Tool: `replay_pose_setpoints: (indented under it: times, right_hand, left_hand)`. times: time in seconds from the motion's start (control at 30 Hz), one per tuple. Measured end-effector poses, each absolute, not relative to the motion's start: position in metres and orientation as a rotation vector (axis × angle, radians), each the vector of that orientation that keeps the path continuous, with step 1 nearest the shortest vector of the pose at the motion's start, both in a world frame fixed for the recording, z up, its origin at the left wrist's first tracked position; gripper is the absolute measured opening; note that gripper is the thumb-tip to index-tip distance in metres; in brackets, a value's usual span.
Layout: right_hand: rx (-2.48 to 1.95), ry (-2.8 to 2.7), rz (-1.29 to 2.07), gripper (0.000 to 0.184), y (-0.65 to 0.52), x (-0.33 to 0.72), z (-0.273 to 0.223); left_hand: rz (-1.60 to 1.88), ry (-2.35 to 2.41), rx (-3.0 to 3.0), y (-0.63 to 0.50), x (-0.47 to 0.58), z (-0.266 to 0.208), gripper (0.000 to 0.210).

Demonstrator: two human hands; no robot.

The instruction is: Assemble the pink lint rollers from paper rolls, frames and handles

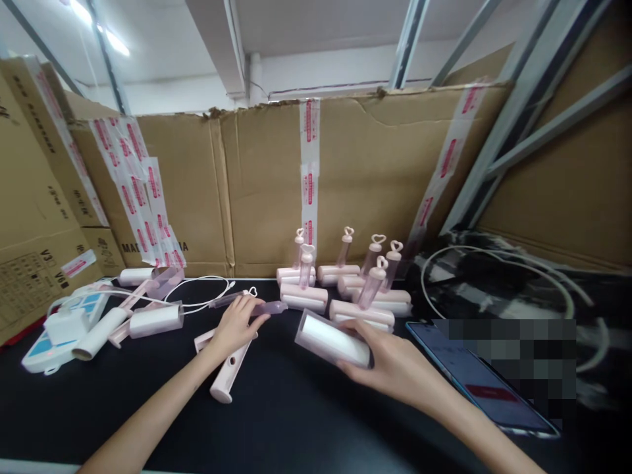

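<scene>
In my right hand [390, 355] is a lint roller [333, 339], a white roll in a clear cover, held above the black table with thumb and fingers around its right end. My left hand [237, 322] has its thumb and fingers closed on the near end of a translucent purple handle [270, 307]. Beneath that hand lies a pale pink plastic roller frame [231, 375], partly covered by my fingers and wrist. A second translucent handle [227, 299] with a heart-shaped loop lies just behind my left hand.
Several pink lint rollers with heart-topped handles [363, 309] stand at the back. Loose white rolls [155, 320], a power strip [64, 336] and a white cable [197, 280] lie at left. On the right are a phone [474, 375] and black plastic wrap. Cardboard [266, 191] walls the back.
</scene>
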State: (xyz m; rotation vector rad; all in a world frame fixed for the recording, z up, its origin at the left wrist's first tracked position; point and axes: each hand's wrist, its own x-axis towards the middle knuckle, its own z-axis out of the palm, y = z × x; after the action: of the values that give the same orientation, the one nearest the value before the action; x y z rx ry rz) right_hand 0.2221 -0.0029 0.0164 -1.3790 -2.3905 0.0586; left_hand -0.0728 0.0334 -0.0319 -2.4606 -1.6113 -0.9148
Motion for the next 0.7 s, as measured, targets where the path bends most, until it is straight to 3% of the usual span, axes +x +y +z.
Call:
replay_pose_setpoints:
  times: [0.1, 0.23, 0.3, 0.47, 0.57, 0.7]
  right_hand:
    - [-1.402, -2.446, 0.034, 0.040, -0.002, 0.231, 0.002]
    - [-1.169, -2.506, 0.046, 0.068, 0.007, 0.219, 0.006]
    - [-1.064, -2.425, 0.082, 0.072, 0.013, 0.204, 0.014]
    - [-0.744, -2.093, 0.548, 0.037, 0.015, 0.175, 0.028]
    - [-0.710, -1.748, 0.730, 0.026, 0.007, 0.178, 0.028]
    - [-0.581, -1.430, 1.083, 0.027, 0.001, 0.191, 0.023]
  left_hand:
    - [-0.992, -1.535, -2.440, 0.035, -0.060, -0.032, 0.027]
    - [-0.838, -1.349, -2.532, 0.043, -0.044, -0.019, 0.031]
    - [-0.746, -1.215, -2.568, 0.044, -0.036, -0.007, 0.033]
    - [-0.893, -1.142, -2.518, 0.016, -0.024, 0.015, 0.035]
    - [-0.937, -1.484, -2.377, -0.010, -0.031, 0.013, 0.055]
    - [-0.530, -1.859, -2.571, -0.026, -0.051, -0.011, 0.030]
